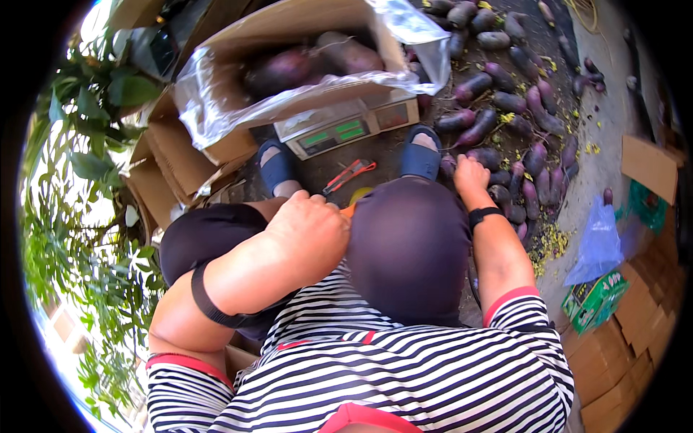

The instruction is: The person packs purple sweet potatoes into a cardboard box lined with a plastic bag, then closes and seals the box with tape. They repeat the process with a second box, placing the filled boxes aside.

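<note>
My left hand (311, 230) is curled above my lap, between my knees. Something orange (349, 210) shows beside its knuckles, partly hidden, and I cannot tell whether the hand holds it. Down past my right knee, my right hand (471, 176) reaches into a spread of long purple radishes (479, 127) on the ground. Its fingers are bent next to one radish (448, 165); whether they grip anything is hidden. In front of my feet a cardboard box (287, 111) lined with clear plastic (203, 105) stands on a digital scale (330, 132). Large purple radishes (284, 70) lie inside it.
A red utility knife (349, 176) lies on the ground between my sandals (421, 159). Open cardboard boxes (176, 151) and leafy plants (92, 119) crowd the left. At right are a blue plastic bag (595, 238), a green package (595, 300) and flattened cardboard (606, 368).
</note>
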A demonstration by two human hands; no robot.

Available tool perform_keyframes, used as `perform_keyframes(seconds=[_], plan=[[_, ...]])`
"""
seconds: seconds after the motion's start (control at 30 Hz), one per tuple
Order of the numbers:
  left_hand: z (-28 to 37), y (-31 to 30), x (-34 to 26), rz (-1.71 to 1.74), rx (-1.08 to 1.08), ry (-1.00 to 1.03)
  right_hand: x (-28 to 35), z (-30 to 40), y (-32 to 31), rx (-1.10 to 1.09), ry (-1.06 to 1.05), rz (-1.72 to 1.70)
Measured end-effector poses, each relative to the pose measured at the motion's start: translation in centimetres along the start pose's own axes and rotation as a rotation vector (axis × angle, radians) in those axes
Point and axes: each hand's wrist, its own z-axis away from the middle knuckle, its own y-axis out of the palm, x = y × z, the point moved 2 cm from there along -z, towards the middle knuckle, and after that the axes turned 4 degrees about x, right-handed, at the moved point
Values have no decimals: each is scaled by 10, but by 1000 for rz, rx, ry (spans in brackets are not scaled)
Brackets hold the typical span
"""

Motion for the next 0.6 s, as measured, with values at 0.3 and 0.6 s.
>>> perform_keyframes(seconds=[0.3, 0.6], plan=[[12, -9, 5, 12, -2, -59, -88, 15, 34, -519, 233, -633], [30, -37, 59, 146, -337, -338, -104, 93, -6, -523, 397, -1809]])
